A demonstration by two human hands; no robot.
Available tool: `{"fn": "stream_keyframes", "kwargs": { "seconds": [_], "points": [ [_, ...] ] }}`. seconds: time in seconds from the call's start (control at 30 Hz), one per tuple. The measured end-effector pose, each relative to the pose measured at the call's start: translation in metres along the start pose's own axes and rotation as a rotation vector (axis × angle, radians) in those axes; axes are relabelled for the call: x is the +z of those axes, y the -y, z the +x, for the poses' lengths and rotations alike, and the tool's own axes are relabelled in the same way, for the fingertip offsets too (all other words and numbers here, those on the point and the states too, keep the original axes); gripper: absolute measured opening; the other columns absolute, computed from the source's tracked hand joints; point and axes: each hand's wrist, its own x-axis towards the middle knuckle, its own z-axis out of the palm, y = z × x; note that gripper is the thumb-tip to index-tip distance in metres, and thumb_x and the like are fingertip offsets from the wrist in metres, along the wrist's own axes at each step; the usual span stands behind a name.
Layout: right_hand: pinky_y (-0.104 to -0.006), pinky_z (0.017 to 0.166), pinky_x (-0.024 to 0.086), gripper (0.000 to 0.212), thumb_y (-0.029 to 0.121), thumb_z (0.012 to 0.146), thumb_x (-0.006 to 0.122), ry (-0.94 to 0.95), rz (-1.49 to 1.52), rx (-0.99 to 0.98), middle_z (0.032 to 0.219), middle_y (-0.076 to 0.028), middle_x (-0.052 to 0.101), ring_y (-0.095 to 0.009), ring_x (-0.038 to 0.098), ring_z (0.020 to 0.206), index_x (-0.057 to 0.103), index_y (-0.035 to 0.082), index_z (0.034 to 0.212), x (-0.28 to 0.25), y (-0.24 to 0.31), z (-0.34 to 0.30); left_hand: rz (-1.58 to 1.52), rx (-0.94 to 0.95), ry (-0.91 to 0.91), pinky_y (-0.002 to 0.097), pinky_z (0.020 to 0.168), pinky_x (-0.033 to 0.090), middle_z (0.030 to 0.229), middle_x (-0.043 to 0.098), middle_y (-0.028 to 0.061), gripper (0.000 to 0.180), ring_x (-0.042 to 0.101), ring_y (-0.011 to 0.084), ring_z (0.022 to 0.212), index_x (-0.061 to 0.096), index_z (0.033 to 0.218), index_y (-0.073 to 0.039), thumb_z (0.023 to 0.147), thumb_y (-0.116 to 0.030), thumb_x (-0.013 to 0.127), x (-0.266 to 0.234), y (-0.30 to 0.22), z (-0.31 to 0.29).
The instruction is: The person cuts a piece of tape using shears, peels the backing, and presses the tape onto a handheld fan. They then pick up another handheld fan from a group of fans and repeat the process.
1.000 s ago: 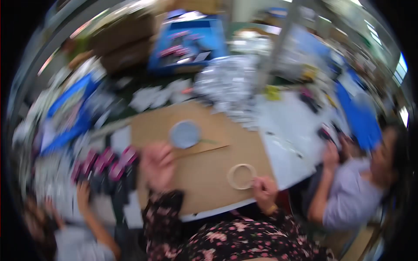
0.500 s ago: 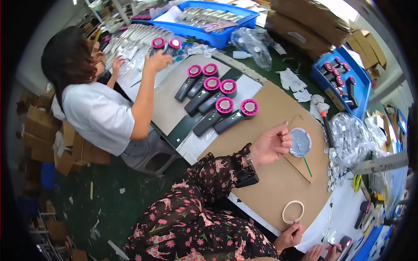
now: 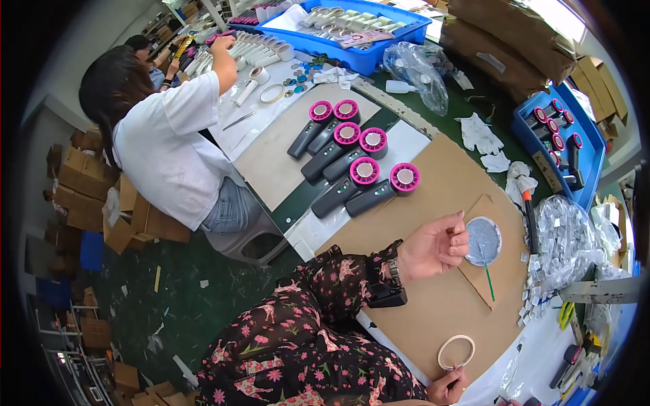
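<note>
My left hand (image 3: 435, 249) is raised over the brown cardboard sheet (image 3: 399, 230), its fingers curled loosely toward the palm with nothing visible in them. Just right of it lies a round dish of grey paste (image 3: 484, 233), with a thin green stick (image 3: 489, 283) leaning out over its rim. Low in the picture, my right hand (image 3: 447, 387) pinches the near edge of a thin cream ring (image 3: 441, 359). The ring stands out over the sheet's near edge. Part of this hand is hidden by my flowered sleeve.
Several black handheld fans (image 3: 338, 152) with pink heads lie beyond my left hand. A co-worker (image 3: 169, 149) sits at the left. Blue bins (image 3: 379, 57) stand at the back and right. Small pale squares (image 3: 531, 298) and a clear bag (image 3: 562, 230) lie along the right side.
The view has shifted, moving the scene rightward. The co-worker's arm has reached farther back, and two pink-headed pieces have left their spot. My hands keep nearly the same poses.
</note>
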Motion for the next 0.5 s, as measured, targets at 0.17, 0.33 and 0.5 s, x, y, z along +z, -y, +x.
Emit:
{"fn": "stream_keyframes", "kwargs": {
  "seconds": [0.17, 0.33, 0.5],
  "points": [
    [-0.0441, 0.053, 0.043, 0.021, 0.011, 0.101, 0.061, -0.046, -0.012, -0.030, 0.070, -0.018, 0.062, -0.033, 0.055, 0.058, 0.070, 0.000, 0.086, 0.005, 0.006, 0.004, 0.001, -0.002, -0.005, 0.0222, 0.052, 0.034, 0.074, 0.043, -0.0014, 0.036, 0.045, 0.0104, 0.068, 0.053, 0.083, -0.011, 0.108, -0.037, 0.058, 0.000, 0.001, 0.001],
    [-0.0454, 0.053, 0.041, 0.020, 0.008, 0.100, 0.061, 0.059, 0.022, -0.114, 0.068, -0.018, 0.060, -0.035, 0.053, 0.057, 0.070, 0.000, 0.083, 0.000, -0.014, 0.002, -0.006, 0.004, -0.012, 0.0221, 0.051, 0.034, 0.073, 0.043, -0.0011, 0.035, 0.045, 0.0105, 0.067, 0.053, 0.084, -0.010, 0.107, -0.036, 0.059, 0.001, 0.000, 0.000],
    [-0.0464, 0.053, 0.040, 0.020, 0.005, 0.099, 0.061, 0.005, -0.011, -0.152, 0.068, -0.020, 0.059, -0.035, 0.052, 0.056, 0.069, -0.001, 0.082, 0.002, -0.001, 0.008, -0.014, -0.005, -0.001, 0.0218, 0.051, 0.034, 0.072, 0.043, -0.0009, 0.034, 0.045, 0.0106, 0.066, 0.053, 0.084, -0.010, 0.107, -0.035, 0.059, -0.001, 0.002, 0.001]
  ]
}}
